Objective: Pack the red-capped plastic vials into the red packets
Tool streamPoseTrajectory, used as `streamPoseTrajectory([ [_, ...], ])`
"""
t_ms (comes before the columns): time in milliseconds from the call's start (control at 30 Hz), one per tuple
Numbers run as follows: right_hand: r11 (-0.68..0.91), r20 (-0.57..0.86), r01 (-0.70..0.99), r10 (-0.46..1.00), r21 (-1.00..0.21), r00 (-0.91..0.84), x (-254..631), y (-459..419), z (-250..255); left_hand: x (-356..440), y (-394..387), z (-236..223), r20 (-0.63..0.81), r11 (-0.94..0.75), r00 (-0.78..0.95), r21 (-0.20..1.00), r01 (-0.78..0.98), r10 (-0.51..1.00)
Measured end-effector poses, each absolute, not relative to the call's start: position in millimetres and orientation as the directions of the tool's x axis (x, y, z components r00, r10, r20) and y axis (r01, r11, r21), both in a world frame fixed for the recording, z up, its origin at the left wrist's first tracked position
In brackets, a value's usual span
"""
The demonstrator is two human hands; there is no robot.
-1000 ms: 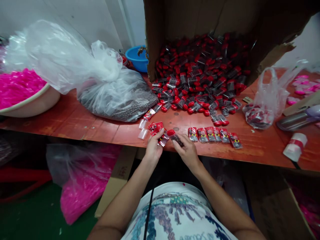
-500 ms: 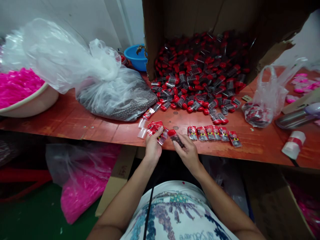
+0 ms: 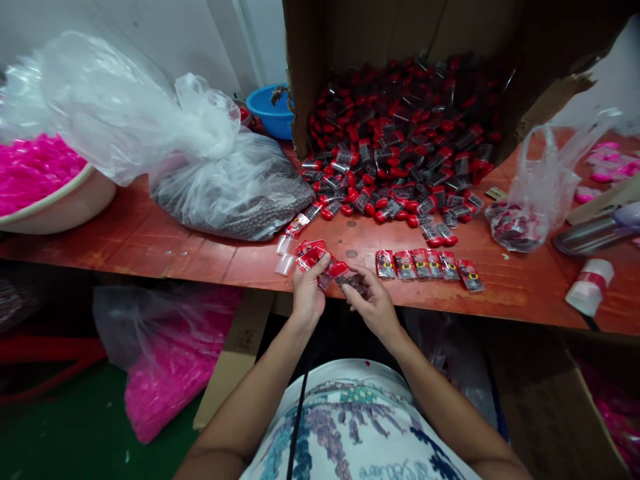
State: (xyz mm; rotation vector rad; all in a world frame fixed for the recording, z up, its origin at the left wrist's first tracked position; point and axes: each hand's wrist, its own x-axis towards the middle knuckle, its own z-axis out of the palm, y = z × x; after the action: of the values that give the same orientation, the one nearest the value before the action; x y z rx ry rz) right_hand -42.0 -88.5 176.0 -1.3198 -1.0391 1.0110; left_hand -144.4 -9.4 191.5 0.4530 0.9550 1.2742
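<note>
My left hand (image 3: 309, 297) is closed on a few red printed plastic sleeves (image 3: 313, 253), thumb on top, near the table's front edge. In my right hand (image 3: 376, 303) is a small clear container with dark contents and a red cap (image 3: 339, 269). Its cap end meets the sleeves in my left hand; whether it is inside one I cannot tell. To the right lies a row of several sleeved containers (image 3: 420, 265). Clear plastic pieces (image 3: 285, 264) and a red printed sleeve (image 3: 297, 227) lie left of my hands.
Red-capped containers (image 3: 395, 157) spill from a cardboard box (image 3: 304, 80) at the back. A tied plastic bag (image 3: 235, 187) of dark beads and a bowl (image 3: 75, 203) of pink pieces stand left. On the right are a small clear bag (image 3: 540, 193) and a white roll (image 3: 587, 293).
My right hand has brought the red-capped container slightly left, against the sleeves in my left hand. The fingers of my right hand have shifted around it. The left hand keeps its hold.
</note>
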Motion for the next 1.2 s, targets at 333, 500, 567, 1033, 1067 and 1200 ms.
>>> streamPoseTrajectory([
  [333, 0.063, 0.089, 0.097, 0.952, -0.993, 0.293, -37.1, -94.2, 177.4, -147.5, -13.5, 199.3, -0.258, 0.277, 0.115, 0.785, -0.555, 0.959],
  [500, 0.126, 0.195, 0.236, 0.935, -0.964, 0.295, -34.1, -97.7, 182.3, -147.2, -15.0, 200.6, -0.210, 0.246, 0.129, 0.801, -0.545, 0.969],
  [567, 0.074, 0.121, 0.164, 0.947, -0.984, 0.298, -31.9, -97.4, 183.4, -146.6, -16.9, 201.4, -0.202, 0.242, 0.133, 0.811, -0.533, 0.970],
  [1033, -0.069, -0.102, -0.129, 0.958, -0.989, 0.269, -22.5, -95.7, 181.7, -147.7, -21.3, 209.5, -0.167, 0.276, 0.314, 0.898, -0.342, 0.935],
  [1067, -0.065, -0.101, -0.136, 0.955, -0.989, 0.280, -23.6, -96.2, 181.2, -148.3, -20.9, 208.7, -0.168, 0.287, 0.346, 0.900, -0.329, 0.923],
  [1200, 0.045, 0.066, 0.064, 0.928, -0.997, 0.368, -25.8, -98.2, 177.6, -149.6, -20.1, 202.6, -0.215, 0.329, 0.344, 0.889, -0.319, 0.914],
])
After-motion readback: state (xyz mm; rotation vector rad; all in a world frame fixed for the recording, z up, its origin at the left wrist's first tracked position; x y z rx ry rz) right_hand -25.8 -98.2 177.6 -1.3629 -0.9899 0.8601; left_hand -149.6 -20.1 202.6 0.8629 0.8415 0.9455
